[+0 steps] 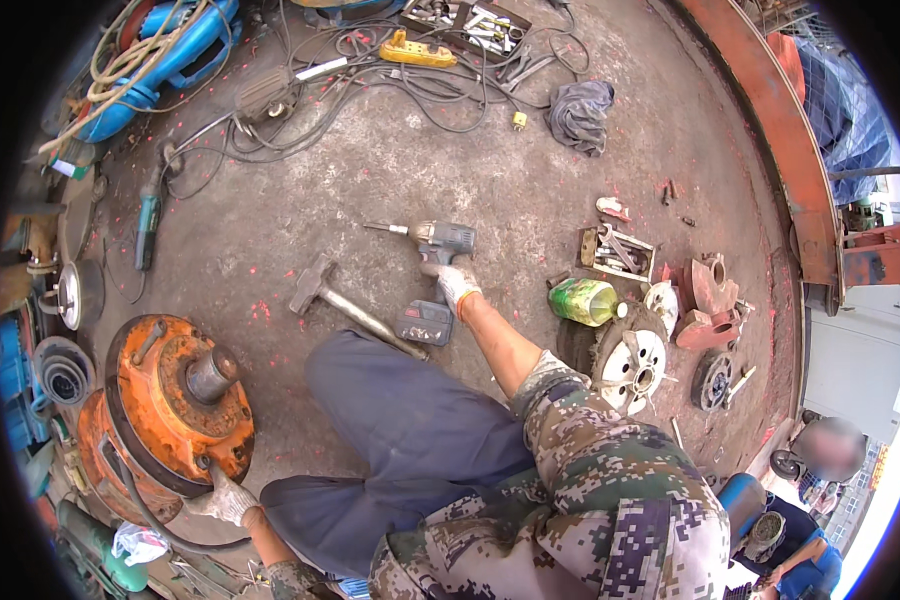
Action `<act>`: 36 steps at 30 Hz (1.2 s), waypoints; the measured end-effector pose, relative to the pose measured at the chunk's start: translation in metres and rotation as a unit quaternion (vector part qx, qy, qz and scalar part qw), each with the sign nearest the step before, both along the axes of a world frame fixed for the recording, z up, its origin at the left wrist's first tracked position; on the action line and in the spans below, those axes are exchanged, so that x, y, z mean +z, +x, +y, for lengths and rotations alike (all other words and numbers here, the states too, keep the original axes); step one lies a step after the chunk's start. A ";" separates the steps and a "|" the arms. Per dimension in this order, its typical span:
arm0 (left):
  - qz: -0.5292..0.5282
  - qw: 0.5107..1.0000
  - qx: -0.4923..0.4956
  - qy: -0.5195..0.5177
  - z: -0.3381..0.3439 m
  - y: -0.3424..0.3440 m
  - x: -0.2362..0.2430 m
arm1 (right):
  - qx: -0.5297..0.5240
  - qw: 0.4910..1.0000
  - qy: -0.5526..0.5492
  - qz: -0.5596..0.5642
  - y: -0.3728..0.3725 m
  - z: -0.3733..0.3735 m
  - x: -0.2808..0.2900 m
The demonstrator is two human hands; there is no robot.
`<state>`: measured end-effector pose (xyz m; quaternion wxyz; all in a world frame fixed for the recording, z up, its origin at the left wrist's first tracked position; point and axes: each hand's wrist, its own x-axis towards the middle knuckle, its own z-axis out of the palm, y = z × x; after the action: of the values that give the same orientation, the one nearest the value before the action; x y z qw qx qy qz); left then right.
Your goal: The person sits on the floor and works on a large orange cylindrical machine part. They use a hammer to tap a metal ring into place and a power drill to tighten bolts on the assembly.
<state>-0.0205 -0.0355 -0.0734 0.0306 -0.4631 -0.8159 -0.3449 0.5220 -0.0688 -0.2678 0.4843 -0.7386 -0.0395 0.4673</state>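
My right hand [454, 282], in a pale work glove, is closed round the grip of a cordless drill [444, 238]. The drill's long bit points left, and its battery sits low by my knee. My gloved left hand [225, 499] is at the lower rim of an orange motor [160, 400] with a rusty flange and a thick steel shaft. Its fingers are bent in against the flange edge; whatever they pinch there is too small to make out. Between drill and motor a sledgehammer [345, 305] lies on the ground, its handle end near my knee.
An angle grinder [147, 230] and tangled cables lie far left; a yellow hoist control [417, 50] and a toolbox [480, 30] are beyond. On the right are a green bottle [585, 301], a white hub [630, 372] and a small parts box [618, 252]. Another person [810, 560] sits lower right.
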 end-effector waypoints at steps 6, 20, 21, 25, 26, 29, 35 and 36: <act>0.021 0.999 0.036 -0.022 -0.005 -0.014 0.013 | 0.201 0.911 -0.086 -0.349 -0.055 -0.060 0.059; -0.239 0.967 -0.014 0.085 -0.003 0.020 0.023 | 0.153 0.922 0.132 -0.330 -0.040 -0.044 0.122; -0.227 0.970 -0.017 0.084 0.006 0.023 0.021 | 0.143 0.922 0.192 -0.303 -0.035 -0.028 0.123; -0.107 0.994 0.004 0.032 0.007 0.014 0.040 | 0.187 0.917 0.319 -0.151 -0.120 0.035 0.204; -0.125 0.992 0.015 -0.015 0.003 0.013 0.049 | 0.274 0.883 0.347 -0.156 -0.149 0.047 0.221; -0.107 0.994 -0.009 0.010 -0.018 0.010 0.041 | 0.459 0.755 0.429 -0.191 -0.239 0.069 0.278; -0.136 0.989 -0.053 -0.018 -0.025 0.006 0.045 | 0.496 0.674 0.526 -0.150 -0.426 0.117 0.324; -0.145 0.987 -0.064 -0.024 -0.024 0.004 0.049 | 0.482 0.666 0.541 -0.178 -0.451 0.121 0.329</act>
<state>-0.0169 -0.0591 -0.0244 -0.1212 -0.4599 -0.7883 -0.3904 0.0708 0.0521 0.0613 0.4893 -0.2938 -0.7216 0.3918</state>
